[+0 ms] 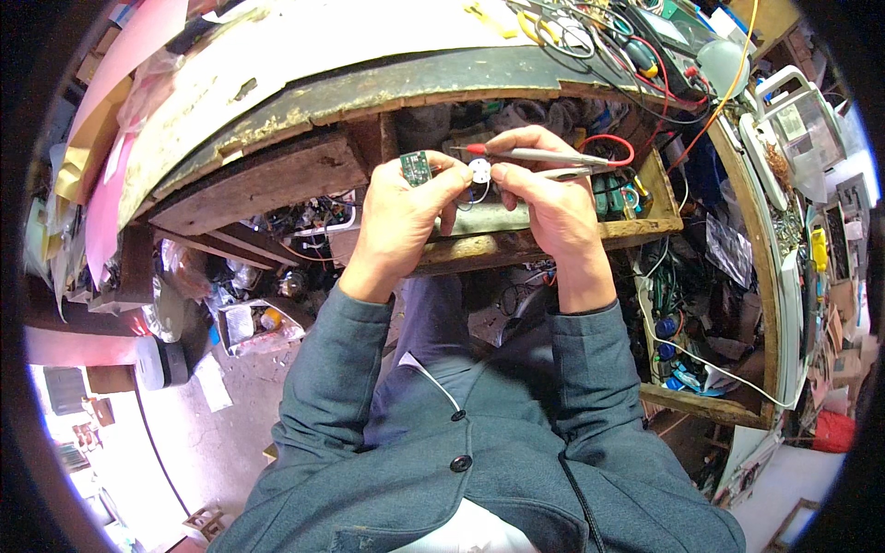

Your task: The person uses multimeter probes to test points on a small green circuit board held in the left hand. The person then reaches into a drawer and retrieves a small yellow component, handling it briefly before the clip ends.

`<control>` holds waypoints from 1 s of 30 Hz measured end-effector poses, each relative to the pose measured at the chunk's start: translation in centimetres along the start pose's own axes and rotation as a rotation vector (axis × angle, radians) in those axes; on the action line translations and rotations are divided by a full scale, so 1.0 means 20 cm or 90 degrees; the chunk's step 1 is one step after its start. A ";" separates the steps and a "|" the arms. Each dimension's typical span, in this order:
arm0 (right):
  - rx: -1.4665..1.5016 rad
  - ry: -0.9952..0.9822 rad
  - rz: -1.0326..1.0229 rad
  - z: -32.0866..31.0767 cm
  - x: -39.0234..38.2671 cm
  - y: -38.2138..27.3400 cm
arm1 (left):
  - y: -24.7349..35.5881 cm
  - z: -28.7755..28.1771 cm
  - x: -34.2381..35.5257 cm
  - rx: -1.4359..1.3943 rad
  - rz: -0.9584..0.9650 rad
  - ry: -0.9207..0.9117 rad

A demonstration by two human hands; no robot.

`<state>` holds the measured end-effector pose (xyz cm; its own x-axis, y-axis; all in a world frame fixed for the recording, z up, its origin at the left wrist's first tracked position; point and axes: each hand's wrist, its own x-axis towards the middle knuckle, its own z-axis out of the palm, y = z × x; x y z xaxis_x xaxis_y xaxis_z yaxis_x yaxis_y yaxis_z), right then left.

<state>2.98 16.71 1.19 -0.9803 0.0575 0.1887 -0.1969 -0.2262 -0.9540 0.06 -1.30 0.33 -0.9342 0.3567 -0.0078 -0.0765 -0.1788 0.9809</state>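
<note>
Bench [277, 55]: cluttered, wires at far right corner.
Left hand [401, 217]: pinched green board [417, 168] and white disc [479, 170].
Right hand [548, 198]: gripped probes [539, 157].
Risk: a probe tip could slip off the unsupported disc.

At your far right, beside the workbench, stands a pale, box-shaped instrument [800, 115] with a flat greyish screen panel [811, 124], too blurred to read. Near your right, low down, lies a crumpled red bag [834, 431]. No label or sign shows clearly anywhere else.
</note>
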 end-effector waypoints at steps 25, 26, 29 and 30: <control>-0.006 0.004 -0.004 0.00 0.00 0.01 | 0.00 0.00 -0.01 -0.007 0.006 -0.016; -0.009 0.005 -0.003 0.00 -0.01 0.01 | 0.01 0.00 -0.01 -0.007 0.006 -0.016; -0.014 0.003 0.003 0.00 0.00 0.01 | -0.01 -0.01 0.00 -0.011 0.003 -0.020; -0.015 0.004 0.005 0.00 0.00 0.00 | -0.01 -0.01 0.00 -0.014 0.004 -0.019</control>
<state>3.05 16.63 1.09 -0.9817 0.0613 0.1802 -0.1891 -0.2035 -0.9606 0.00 -1.43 0.09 -0.9240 0.3824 0.0046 -0.0785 -0.2014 0.9764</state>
